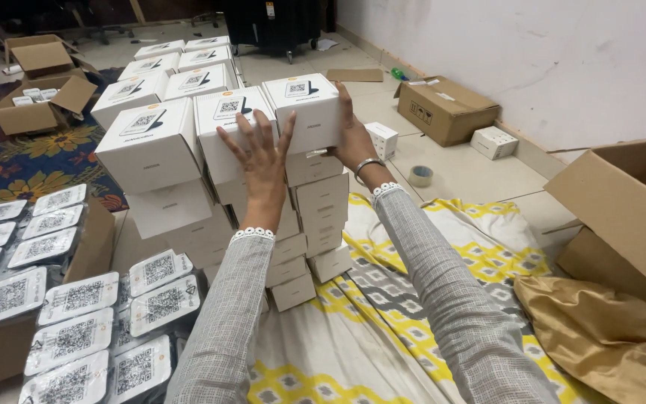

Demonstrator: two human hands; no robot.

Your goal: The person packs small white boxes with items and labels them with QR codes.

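both arms outstretched; left hand (258, 161) splayed (right hand (354, 138) seemingly cupped).

two hands (263, 161), four cardboard boxes (443, 108), one tape roll (420, 176)
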